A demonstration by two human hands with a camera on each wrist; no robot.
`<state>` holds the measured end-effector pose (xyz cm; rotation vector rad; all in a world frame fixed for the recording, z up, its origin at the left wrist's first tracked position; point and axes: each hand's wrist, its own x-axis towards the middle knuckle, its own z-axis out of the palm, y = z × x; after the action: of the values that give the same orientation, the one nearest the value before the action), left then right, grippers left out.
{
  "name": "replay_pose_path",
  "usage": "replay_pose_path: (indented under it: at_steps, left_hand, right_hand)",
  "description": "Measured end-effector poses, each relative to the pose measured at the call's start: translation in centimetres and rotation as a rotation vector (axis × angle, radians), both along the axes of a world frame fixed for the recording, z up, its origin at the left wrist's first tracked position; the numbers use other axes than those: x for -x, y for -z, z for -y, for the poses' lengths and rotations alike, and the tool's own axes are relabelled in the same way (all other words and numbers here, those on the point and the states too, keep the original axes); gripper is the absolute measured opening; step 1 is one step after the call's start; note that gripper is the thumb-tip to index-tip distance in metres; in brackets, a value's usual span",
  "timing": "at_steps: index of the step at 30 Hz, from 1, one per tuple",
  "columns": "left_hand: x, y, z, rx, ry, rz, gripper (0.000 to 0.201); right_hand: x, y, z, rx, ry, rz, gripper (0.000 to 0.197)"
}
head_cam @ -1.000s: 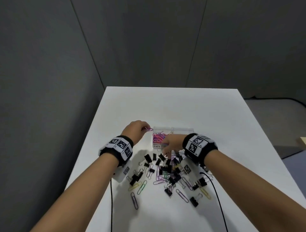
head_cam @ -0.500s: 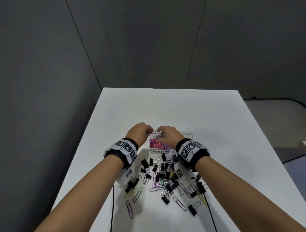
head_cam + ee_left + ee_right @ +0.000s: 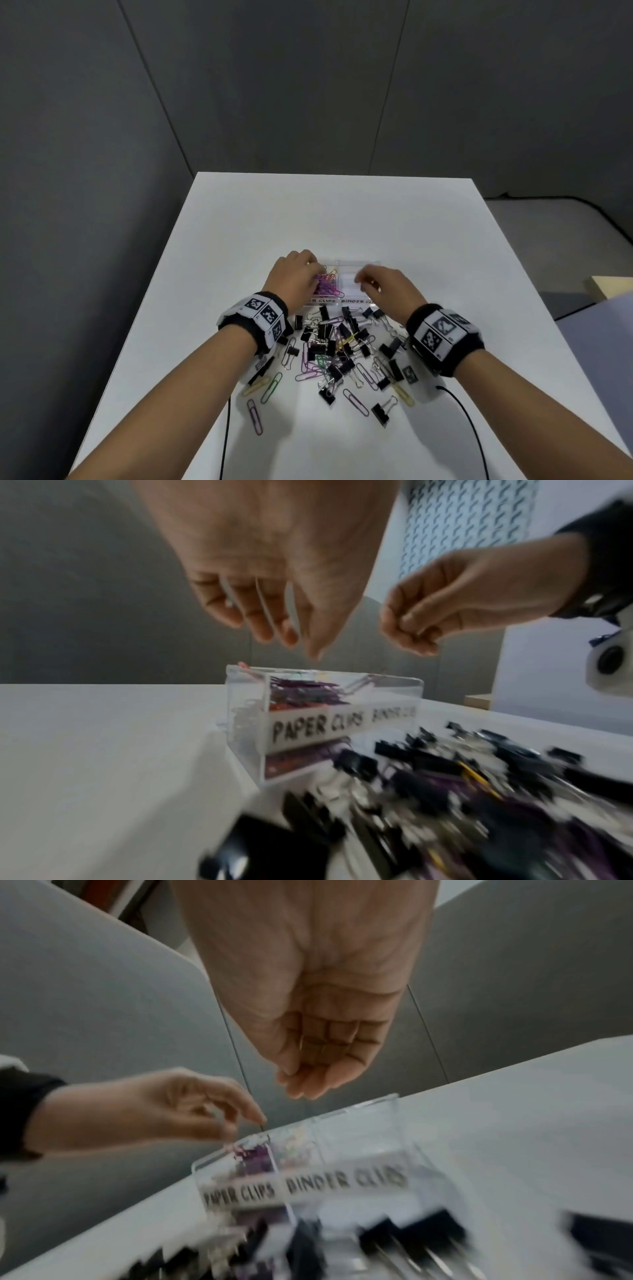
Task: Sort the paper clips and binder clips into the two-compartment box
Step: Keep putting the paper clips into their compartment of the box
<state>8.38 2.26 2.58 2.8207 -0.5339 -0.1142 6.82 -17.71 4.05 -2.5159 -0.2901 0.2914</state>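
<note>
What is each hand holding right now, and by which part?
Left hand: nothing, relaxed open above the box. Right hand: curled; whether it holds anything cannot be told.

The two-compartment box (image 3: 356,265) sits near the middle of the table (image 3: 342,212). Its left compartment holds a heap of paper clips (image 3: 327,286). Just in front of the box, toward the person, lies a mixed pile of binder clips (image 3: 325,334) and loose paper clips (image 3: 255,416). The left hand (image 3: 293,275) is over the box's left compartment, the right hand (image 3: 387,287) over its right.
</note>
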Motion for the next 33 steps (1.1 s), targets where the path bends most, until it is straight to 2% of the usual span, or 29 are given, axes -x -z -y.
replay_pose_path:
  at_steps: [2,4,6,8,11,19,23,27,29,33]
  left_hand:
    - [1.5,0.5,0.5,0.009,0.115,0.004,0.03]
    - [3.1,1.6,1.3,-0.075,0.259,-0.039,0.031]
    - [3.9,3.1,1.8,-0.185,0.316,-0.082,0.036]
    - [4.3,4.3,2.2,-0.256,0.274,-0.127,0.042]
    - [4.9,5.1,2.4,-0.237,0.208,-0.156,0.043]
    - [5.5,5.0,2.5,-0.223,0.116,-0.072,0.042]
    - [5.6,4.6,3.0,-0.289,0.138,-0.078,0.047]
    - [5.5,4.3,3.6,-0.324,0.096,-0.147,0.046]
    - [5.3,4.3,3.8,-0.289,0.048,-0.216,0.047]
    - [4.6,4.4,3.8,-0.179,-0.039,-0.377,0.044]
  right_hand:
    - [1.6,1.1,1.1,0.146,-0.067,-0.044,0.023]
    - [2.9,2.5,1.5,0.258,-0.152,-0.041,0.028]
    - [3.7,3.9,1.2,0.303,-0.226,-0.001,0.035]
    - [4.1,4.8,0.5,0.357,-0.284,0.034,0.043]
    - [4.3,5.7,-0.2,0.449,-0.295,0.061,0.047]
    - [4.8,6.5,0.0,0.502,-0.213,0.098,0.043]
    - [5.3,6.3,-0.6,0.453,-0.32,0.219,0.028]
    - [5.5,6.5,-1.3,0.501,-0.322,0.21,0.026]
    - [5.4,6.5,-1.4,0.449,-0.288,0.147,0.017]
    - [5.2,6.5,-0.9,0.454,-0.247,0.093,0.021]
